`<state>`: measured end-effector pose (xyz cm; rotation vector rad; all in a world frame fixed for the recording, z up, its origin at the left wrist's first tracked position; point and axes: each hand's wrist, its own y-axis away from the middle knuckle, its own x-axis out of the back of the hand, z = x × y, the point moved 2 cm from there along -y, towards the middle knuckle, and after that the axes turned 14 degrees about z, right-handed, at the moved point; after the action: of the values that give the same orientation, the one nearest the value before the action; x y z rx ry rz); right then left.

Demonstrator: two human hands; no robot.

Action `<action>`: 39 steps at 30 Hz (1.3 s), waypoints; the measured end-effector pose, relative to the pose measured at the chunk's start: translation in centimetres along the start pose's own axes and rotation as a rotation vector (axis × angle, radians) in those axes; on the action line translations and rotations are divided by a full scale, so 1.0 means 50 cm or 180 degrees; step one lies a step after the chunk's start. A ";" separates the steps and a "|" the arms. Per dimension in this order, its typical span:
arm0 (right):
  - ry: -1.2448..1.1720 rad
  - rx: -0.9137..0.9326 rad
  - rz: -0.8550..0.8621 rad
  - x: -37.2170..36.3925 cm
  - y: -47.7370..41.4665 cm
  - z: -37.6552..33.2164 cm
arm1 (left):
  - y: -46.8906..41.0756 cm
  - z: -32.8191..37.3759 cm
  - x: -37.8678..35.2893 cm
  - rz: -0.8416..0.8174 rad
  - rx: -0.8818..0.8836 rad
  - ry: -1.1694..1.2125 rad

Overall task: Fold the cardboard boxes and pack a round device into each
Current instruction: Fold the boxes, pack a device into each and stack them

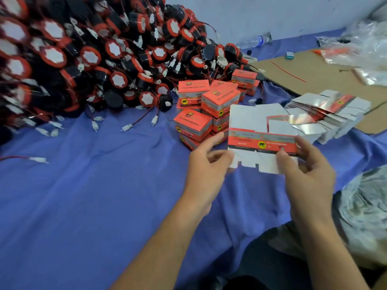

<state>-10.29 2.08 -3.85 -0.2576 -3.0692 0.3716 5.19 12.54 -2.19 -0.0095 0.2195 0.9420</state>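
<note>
Both hands, left (206, 162) and right (305, 164), pinch a flat box blank (261, 141) (printed side up) above blue cloth (83, 195).

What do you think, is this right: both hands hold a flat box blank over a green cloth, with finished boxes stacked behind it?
The cloth is blue, not green; the head view shows it. The left hand and right hand do hold the flat box blank over it, with finished boxes stacked behind.
</note>
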 end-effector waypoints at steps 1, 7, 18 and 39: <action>-0.0158 -0.0027 -0.0125 -0.006 0.025 -0.006 | 0.011 0.005 0.035 0.0035 -0.0120 -0.0069; -0.1052 -0.0370 -0.0837 -0.076 0.172 -0.034 | 0.069 0.014 0.265 0.0625 -0.0457 -0.0219; -0.1091 -0.0168 -0.2652 -0.241 0.400 -0.067 | 0.147 0.030 0.587 0.1560 -0.0773 -0.0536; -0.0030 0.0316 -0.3129 -0.308 0.461 -0.017 | 0.165 -0.012 0.662 0.1528 -0.1613 -0.2046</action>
<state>8.63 21.73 -8.86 1.1865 -2.7159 0.4312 17.26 43.84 -8.35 -0.1230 -0.6415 1.4056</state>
